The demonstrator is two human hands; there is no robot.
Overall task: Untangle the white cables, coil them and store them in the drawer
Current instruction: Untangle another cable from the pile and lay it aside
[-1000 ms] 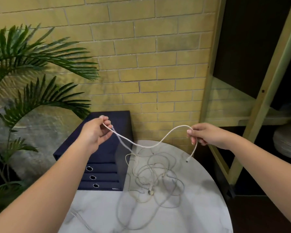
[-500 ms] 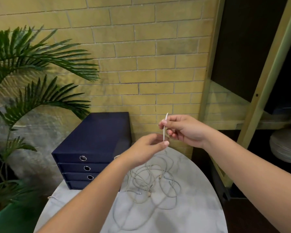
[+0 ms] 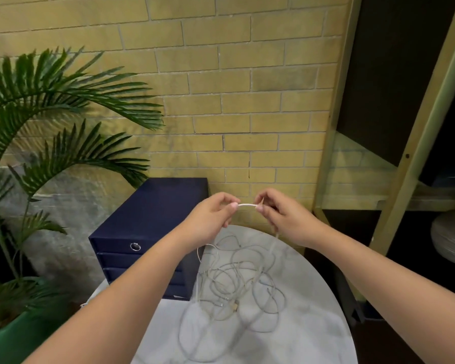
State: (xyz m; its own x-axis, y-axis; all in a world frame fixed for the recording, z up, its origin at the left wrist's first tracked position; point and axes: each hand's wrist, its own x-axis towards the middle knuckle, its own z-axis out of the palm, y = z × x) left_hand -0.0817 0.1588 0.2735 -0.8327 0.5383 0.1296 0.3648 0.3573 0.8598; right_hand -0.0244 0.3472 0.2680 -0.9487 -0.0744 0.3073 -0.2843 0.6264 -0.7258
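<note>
Two hands, the left hand [image 3: 210,219] and right hand [image 3: 284,219], each pinch a short stretch of thin white cable [image 3: 246,205] taut between them above the round marble-topped bench [image 3: 313,337]. The tangled white cable heap [image 3: 237,279] lies below, beside the navy drawer box [image 3: 153,214]. It is best to draw slack gently and form even loops, so that no knot tightens.

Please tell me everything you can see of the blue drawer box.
The drawer box is dark navy and matte. Its stacked drawers are all closed; only the top one's round metal ring pull shows, the left arm hiding the others. It stands upright on the marble table, back left, near the brick wall.
</note>
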